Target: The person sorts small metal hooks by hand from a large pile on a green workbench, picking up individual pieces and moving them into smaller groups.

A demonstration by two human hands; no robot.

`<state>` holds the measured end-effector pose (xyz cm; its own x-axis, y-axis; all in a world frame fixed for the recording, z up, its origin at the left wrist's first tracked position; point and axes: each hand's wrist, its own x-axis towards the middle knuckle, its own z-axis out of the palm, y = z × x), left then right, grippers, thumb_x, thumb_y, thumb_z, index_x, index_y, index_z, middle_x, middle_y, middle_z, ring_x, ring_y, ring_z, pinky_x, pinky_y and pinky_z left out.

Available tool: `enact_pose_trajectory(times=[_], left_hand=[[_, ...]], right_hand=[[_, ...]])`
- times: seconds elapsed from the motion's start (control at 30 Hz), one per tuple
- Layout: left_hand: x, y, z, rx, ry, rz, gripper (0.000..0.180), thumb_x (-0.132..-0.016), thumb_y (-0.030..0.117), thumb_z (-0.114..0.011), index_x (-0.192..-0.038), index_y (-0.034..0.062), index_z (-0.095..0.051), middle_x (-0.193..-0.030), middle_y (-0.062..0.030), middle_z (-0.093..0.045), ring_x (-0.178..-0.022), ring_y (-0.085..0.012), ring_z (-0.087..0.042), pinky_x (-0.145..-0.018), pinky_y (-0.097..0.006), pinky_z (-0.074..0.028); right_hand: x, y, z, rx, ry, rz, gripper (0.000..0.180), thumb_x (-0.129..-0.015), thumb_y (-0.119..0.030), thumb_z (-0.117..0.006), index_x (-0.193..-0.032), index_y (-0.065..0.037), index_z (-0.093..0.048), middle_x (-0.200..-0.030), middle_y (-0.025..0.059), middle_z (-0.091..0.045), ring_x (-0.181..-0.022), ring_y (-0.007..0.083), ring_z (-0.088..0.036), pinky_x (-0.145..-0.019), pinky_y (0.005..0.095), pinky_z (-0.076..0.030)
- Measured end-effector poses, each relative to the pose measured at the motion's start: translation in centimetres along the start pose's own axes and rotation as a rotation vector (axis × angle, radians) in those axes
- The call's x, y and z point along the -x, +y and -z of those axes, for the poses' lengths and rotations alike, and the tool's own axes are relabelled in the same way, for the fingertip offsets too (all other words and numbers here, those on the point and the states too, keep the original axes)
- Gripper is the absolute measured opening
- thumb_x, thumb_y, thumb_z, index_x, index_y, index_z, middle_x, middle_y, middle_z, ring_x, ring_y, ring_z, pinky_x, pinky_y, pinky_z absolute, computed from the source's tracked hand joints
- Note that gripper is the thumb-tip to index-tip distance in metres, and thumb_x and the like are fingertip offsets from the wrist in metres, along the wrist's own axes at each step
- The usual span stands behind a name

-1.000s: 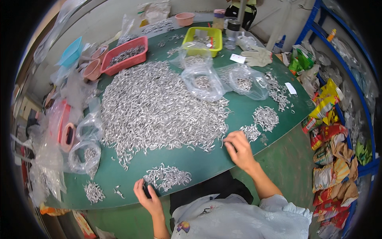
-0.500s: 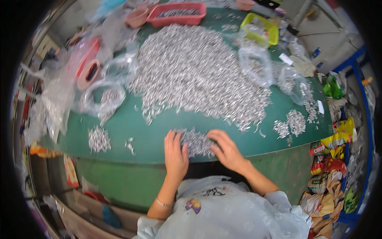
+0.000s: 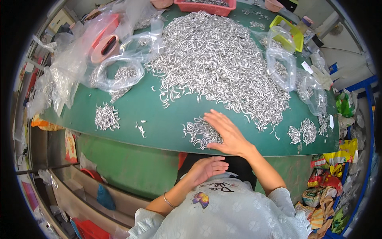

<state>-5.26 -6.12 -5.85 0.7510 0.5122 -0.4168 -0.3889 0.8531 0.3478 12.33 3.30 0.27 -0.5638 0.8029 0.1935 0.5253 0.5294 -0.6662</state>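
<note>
In the head view, the small pile [image 3: 198, 133] of curved metal pieces lies on the green surface [image 3: 163, 123], close to its near edge. The right hand [image 3: 228, 133] is at the pile's three o'clock, palm down, fingers [image 3: 218, 120] extended and the thumb spread well away, its inner side against the pieces; whether it grips any is hidden. The left hand [image 3: 207, 170] is at six o'clock, off the surface in front of the person's body, its fingers loosely extended and slightly parted, with nothing visible in them.

From the small pile, the large heap [image 3: 223, 63] spreads toward twelve and one o'clock. A few loose pieces [image 3: 141, 129] lie at nine, with a side pile [image 3: 106, 117] beyond them. A clear bag [image 3: 137, 76] lies at ten, another [image 3: 292, 73] between one and two. The red tray [image 3: 207, 8] is at twelve, the yellow-green basin [image 3: 297, 39] beyond the second bag, and two little clusters [image 3: 308, 132] at three.
</note>
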Motion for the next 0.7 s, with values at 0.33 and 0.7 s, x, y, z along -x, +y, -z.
enact_pose_trajectory(times=[0.33,0.7], left_hand=[[-3.6,0.3,-0.6,0.338,-0.147,0.115,0.070,-0.102,0.042,-0.031,-0.142,-0.0150,-0.029,-0.147,-0.0337,-0.035,-0.138,-0.0417,-0.037,-0.117,-0.051,-0.028],[-4.7,-1.2,1.8,0.585,-0.422,0.043,0.072,-0.100,0.053,-0.034,-0.142,-0.0053,-0.039,-0.143,-0.0270,-0.044,-0.134,-0.0391,-0.043,-0.115,-0.055,-0.028]], right_hand=[[1.9,0.4,0.0,0.021,-0.047,0.018,0.062,-0.082,-0.034,-0.073,-0.132,-0.004,-0.052,-0.144,0.0139,-0.044,-0.139,0.0363,-0.035,-0.116,0.0506,-0.028],[5.7,-2.1,0.0,0.086,-0.017,-0.125,0.063,-0.074,-0.016,-0.077,-0.130,-0.003,-0.053,-0.141,0.0155,-0.046,-0.138,0.0373,-0.037,-0.114,0.0507,-0.032]])
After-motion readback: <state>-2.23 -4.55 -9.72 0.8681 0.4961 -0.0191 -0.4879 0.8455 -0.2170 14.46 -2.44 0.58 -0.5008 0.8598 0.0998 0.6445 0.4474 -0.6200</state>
